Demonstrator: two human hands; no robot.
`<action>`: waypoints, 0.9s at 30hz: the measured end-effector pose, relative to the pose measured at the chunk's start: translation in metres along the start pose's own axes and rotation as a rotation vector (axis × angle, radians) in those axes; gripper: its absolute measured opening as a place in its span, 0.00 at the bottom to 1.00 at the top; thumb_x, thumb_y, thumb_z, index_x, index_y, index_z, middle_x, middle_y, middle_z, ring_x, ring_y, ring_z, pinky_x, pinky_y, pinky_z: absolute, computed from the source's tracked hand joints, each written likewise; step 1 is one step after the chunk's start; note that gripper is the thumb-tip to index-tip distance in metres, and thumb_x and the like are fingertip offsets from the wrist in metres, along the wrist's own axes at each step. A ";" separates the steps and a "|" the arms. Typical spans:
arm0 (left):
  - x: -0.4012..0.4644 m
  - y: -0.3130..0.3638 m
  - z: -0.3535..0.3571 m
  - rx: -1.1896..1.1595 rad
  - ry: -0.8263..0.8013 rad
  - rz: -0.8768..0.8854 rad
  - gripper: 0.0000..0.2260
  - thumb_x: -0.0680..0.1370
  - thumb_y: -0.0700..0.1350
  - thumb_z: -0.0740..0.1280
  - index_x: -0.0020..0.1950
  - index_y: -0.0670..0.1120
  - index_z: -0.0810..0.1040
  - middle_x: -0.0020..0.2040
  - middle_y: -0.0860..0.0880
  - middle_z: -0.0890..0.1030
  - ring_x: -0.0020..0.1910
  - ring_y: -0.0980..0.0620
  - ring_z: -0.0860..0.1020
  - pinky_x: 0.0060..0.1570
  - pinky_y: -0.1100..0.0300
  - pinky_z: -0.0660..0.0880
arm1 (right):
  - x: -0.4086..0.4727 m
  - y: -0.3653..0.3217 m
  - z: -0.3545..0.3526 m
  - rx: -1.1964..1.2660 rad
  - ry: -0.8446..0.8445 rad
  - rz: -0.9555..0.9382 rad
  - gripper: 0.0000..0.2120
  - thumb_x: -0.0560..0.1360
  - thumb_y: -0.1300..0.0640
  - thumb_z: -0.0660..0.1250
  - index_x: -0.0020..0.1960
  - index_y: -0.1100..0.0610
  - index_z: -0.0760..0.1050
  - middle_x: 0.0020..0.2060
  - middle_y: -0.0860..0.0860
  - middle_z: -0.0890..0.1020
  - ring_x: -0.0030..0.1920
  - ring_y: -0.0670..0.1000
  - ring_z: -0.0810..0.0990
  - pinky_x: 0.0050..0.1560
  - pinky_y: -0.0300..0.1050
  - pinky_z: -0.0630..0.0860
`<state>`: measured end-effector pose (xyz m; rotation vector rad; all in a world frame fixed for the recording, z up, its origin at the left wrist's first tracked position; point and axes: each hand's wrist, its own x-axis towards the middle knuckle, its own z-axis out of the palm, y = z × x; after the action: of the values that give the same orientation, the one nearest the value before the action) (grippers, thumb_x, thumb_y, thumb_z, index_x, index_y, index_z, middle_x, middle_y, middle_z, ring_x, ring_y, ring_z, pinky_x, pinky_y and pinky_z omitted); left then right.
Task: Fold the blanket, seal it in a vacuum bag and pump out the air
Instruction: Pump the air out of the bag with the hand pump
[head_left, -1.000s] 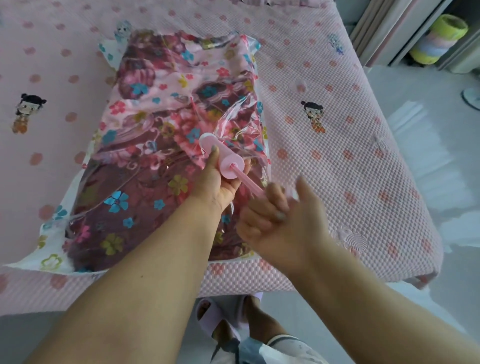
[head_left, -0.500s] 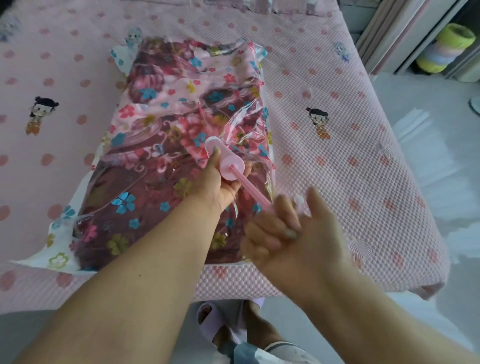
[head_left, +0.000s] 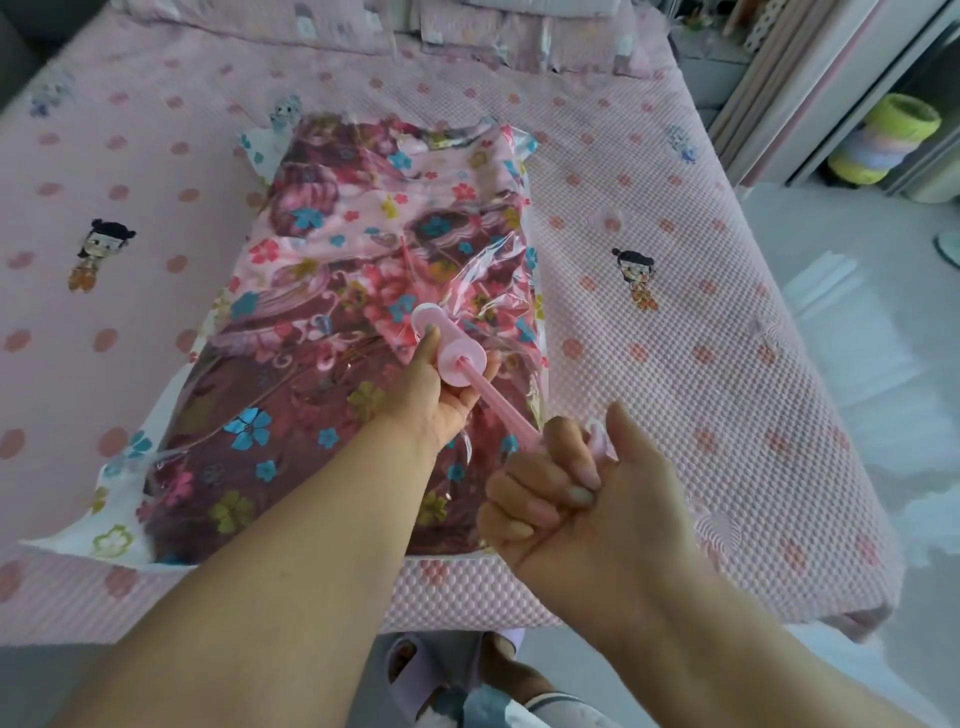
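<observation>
Head view is showing a pink bed whose cover is carrying cartoon figures. Toward its left and middle, a clear vacuum bag is lying flat with the folded floral blanket inside it. At the bag's near right part, the left hand is gripping the barrel of a pink pump, whose far end is sitting against the bag. Right of that, the pump's rod is sticking out toward the person, and the right hand is curling its fingers around the handle.
</observation>
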<state>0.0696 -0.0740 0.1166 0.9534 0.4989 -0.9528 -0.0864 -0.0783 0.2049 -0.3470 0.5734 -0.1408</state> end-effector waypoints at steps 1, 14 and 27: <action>-0.001 0.000 0.001 -0.016 0.014 0.003 0.22 0.79 0.51 0.65 0.69 0.40 0.70 0.48 0.42 0.78 0.40 0.44 0.79 0.32 0.54 0.82 | 0.006 -0.005 0.000 0.029 0.029 -0.007 0.30 0.73 0.34 0.52 0.24 0.56 0.63 0.20 0.49 0.61 0.23 0.49 0.61 0.27 0.42 0.64; 0.010 0.002 -0.001 -0.038 -0.015 0.006 0.19 0.78 0.51 0.67 0.62 0.39 0.72 0.46 0.39 0.79 0.39 0.42 0.81 0.33 0.50 0.82 | 0.008 -0.013 -0.006 0.014 0.013 0.004 0.32 0.73 0.33 0.49 0.24 0.57 0.64 0.20 0.49 0.62 0.24 0.49 0.62 0.29 0.42 0.64; 0.012 0.002 0.001 0.002 -0.038 -0.005 0.23 0.78 0.53 0.66 0.66 0.39 0.72 0.50 0.38 0.79 0.41 0.43 0.81 0.36 0.51 0.82 | 0.017 -0.015 -0.003 0.061 -0.021 0.027 0.31 0.73 0.34 0.50 0.26 0.57 0.65 0.21 0.50 0.63 0.25 0.50 0.64 0.31 0.44 0.65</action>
<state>0.0772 -0.0800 0.1094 0.9351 0.4690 -0.9747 -0.0747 -0.0972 0.1996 -0.2809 0.5513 -0.1280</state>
